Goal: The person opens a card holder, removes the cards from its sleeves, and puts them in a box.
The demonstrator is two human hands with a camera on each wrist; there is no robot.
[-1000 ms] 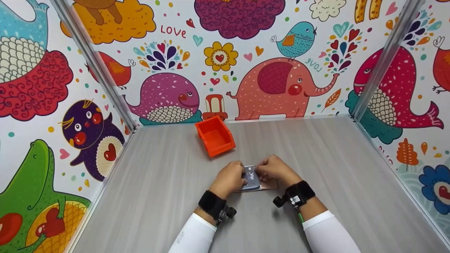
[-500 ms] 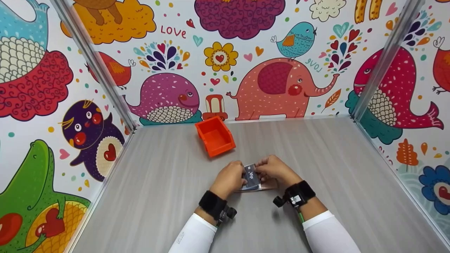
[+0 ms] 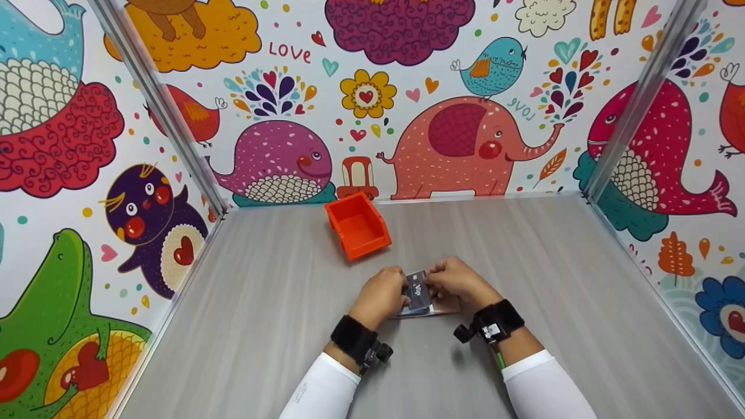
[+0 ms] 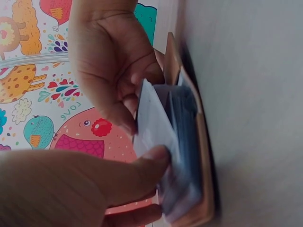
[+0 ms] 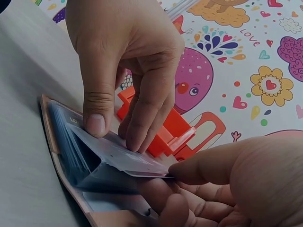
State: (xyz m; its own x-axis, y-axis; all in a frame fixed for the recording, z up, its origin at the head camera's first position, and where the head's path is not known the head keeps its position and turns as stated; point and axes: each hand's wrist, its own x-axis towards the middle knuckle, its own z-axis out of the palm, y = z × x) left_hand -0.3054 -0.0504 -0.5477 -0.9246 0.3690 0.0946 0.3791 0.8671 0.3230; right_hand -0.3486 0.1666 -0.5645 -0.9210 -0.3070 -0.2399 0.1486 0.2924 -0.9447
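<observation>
A brown card holder (image 3: 447,305) lies open on the table, with a stack of clear plastic sleeves (image 5: 71,146) inside. A dark card (image 3: 417,293) marked VIP overlaps the raised sleeve. On its left side, my left hand (image 3: 378,295) grips the card holder's sleeve, thumb on the plastic and fingers at the far edge. From the right, my right hand (image 3: 458,280) pinches the edge of the card between thumb and forefinger. The left wrist view shows the lifted sheet (image 4: 154,118) standing away from the stack. How far the card sits inside its sleeve I cannot tell.
An orange plastic bin (image 3: 358,227) stands on the grey table (image 3: 279,302) behind my hands, near the back wall. Printed cartoon walls (image 3: 361,139) enclose the table at the back and both sides. Black camera straps (image 3: 354,334) circle both wrists.
The card has tilted slightly and risen a little toward the back, its face now darker with less glare. Both hands keep nearly the same places.
</observation>
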